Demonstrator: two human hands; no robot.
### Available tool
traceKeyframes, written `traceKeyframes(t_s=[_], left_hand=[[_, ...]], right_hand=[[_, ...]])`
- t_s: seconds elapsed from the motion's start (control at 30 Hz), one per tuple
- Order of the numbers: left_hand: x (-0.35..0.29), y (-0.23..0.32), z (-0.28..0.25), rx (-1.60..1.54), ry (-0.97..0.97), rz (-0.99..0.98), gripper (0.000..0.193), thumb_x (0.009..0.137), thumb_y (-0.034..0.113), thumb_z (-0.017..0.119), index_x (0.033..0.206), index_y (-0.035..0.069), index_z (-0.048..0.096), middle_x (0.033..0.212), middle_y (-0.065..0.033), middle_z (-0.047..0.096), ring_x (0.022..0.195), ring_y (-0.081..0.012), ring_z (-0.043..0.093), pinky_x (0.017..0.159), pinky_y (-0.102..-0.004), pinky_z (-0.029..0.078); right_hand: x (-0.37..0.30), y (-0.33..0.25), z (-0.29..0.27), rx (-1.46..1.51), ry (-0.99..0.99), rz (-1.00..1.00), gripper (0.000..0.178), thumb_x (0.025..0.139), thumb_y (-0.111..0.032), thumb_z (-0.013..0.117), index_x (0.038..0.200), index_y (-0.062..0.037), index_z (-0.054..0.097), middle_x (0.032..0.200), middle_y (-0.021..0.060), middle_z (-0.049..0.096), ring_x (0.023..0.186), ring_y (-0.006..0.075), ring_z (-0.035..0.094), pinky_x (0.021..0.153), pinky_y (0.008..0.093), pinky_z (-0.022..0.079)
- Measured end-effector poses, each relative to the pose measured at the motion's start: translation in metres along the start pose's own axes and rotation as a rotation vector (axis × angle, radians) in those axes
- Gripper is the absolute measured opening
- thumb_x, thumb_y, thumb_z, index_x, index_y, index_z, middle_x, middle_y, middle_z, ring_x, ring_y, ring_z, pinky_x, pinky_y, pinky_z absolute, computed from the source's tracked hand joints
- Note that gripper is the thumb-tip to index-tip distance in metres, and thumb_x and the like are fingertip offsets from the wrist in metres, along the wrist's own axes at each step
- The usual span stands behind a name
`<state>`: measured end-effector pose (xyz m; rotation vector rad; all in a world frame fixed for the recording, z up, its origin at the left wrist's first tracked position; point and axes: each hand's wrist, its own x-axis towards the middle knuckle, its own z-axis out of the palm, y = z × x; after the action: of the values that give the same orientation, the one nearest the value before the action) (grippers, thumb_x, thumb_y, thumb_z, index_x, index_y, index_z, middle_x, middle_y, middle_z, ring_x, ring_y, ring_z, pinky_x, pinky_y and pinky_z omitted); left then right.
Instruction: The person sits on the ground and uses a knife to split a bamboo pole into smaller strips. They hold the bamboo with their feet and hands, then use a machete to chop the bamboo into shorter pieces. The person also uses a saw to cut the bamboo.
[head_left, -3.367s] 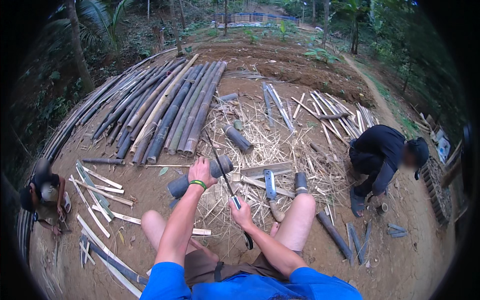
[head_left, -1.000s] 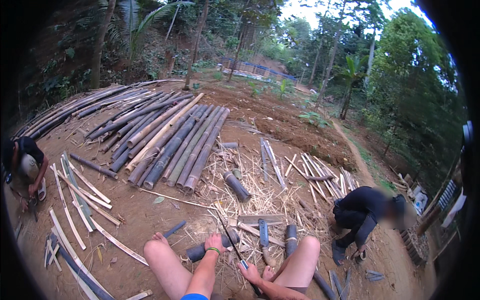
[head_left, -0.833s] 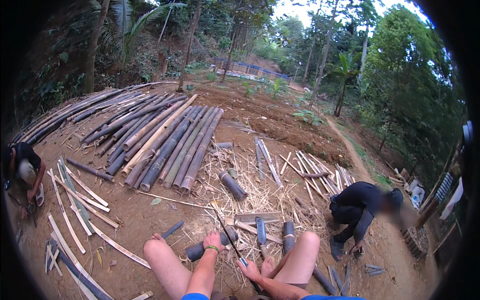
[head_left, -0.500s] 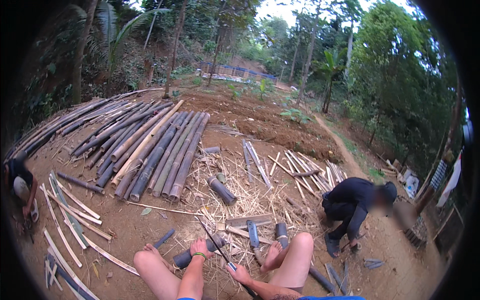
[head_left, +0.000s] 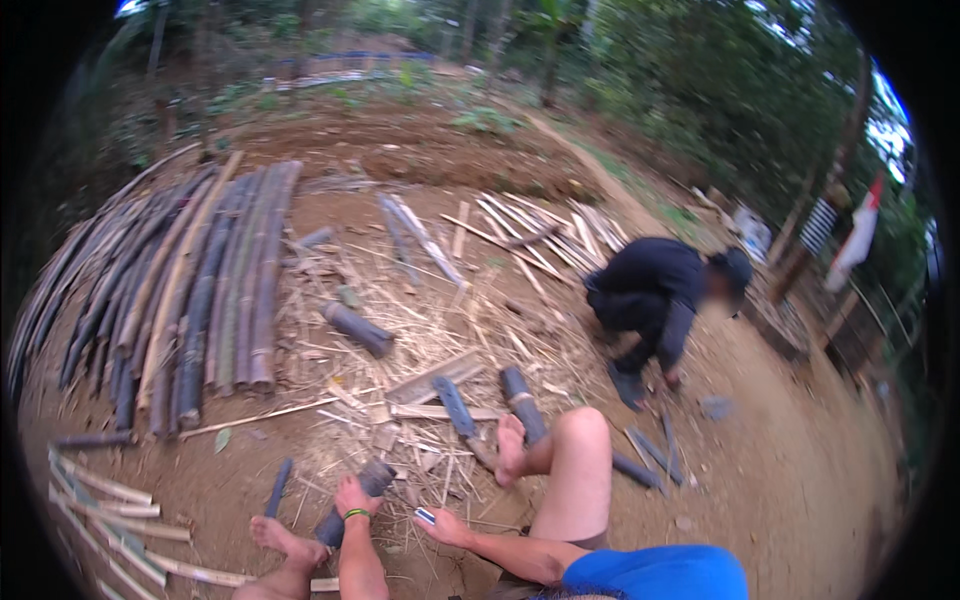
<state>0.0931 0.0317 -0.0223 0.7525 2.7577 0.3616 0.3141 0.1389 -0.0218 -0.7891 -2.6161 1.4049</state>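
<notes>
My left hand [head_left: 356, 496] grips a short dark bamboo section [head_left: 375, 478] lying on the ground beside my left foot. My right hand [head_left: 444, 527] is closed around the blue-and-white handle of a long narrow-bladed tool [head_left: 427, 516]. Its thin blade points toward the bamboo and is blurred; whether it is a saw or a knife I cannot tell. Ahead of my hands lies a machete [head_left: 455, 406] with a broad dark blade. My right foot rests beside another dark bamboo section [head_left: 522, 400].
Long bamboo poles [head_left: 235, 290] are piled at the left. Split strips [head_left: 130, 510] lie near left, more [head_left: 540, 235] at the back. Shavings [head_left: 420, 330] litter the ground. A crouching person [head_left: 655, 295] in dark clothes works at the right. A short bamboo piece [head_left: 358, 328] lies ahead.
The view has swung to the right, so the scene sits further left. My right hand and the bladed tool have shifted slightly away from the bamboo. My left hand still grips the bamboo.
</notes>
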Motion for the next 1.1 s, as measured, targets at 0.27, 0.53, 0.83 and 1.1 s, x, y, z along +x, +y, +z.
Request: traceKeyframes(t_s=[0.27,0.53,0.83,1.1], left_hand=[[0.006,-0.022,0.022,-0.054,0.094,0.025,0.085,0.051,0.032,0.096,0.121,0.005,0.056,0.121,-0.0150,0.058,0.118,-0.0351,0.057,0.100,-0.0448,0.049],[0.007,-0.030,0.024,-0.062,0.125,0.017,0.083,0.051,0.030,0.096,0.118,0.006,0.056,0.122,-0.0160,0.057,0.116,-0.0361,0.058,0.097,-0.0455,0.051],[-0.003,-0.030,0.013,0.041,0.094,-0.021,0.091,0.059,0.045,0.092,0.132,0.006,0.055,0.137,-0.0150,0.056,0.127,-0.0302,0.054,0.106,-0.0432,0.046],[-0.006,-0.038,0.017,-0.047,0.142,-0.054,0.089,0.057,0.041,0.093,0.132,0.009,0.055,0.137,-0.0121,0.055,0.130,-0.0292,0.052,0.107,-0.0437,0.044]], right_hand=[[0.011,-0.013,0.010,-0.032,-0.084,0.114,0.047,0.098,-0.047,0.060,0.106,-0.0002,0.066,0.096,0.0253,0.071,0.091,0.0433,0.069,0.082,0.0524,0.054],[0.021,-0.008,0.019,-0.099,-0.044,0.056,0.047,0.097,-0.045,0.063,0.112,0.0003,0.067,0.096,0.0259,0.072,0.092,0.0446,0.070,0.084,0.0516,0.055],[0.008,-0.025,0.015,-0.063,-0.029,0.067,0.048,0.097,-0.046,0.064,0.102,0.0009,0.069,0.091,0.0268,0.071,0.089,0.0440,0.070,0.079,0.0500,0.054],[0.022,-0.011,0.017,-0.079,-0.092,0.005,0.046,0.097,-0.045,0.064,0.104,0.0006,0.069,0.091,0.0269,0.071,0.090,0.0447,0.070,0.079,0.0494,0.054]])
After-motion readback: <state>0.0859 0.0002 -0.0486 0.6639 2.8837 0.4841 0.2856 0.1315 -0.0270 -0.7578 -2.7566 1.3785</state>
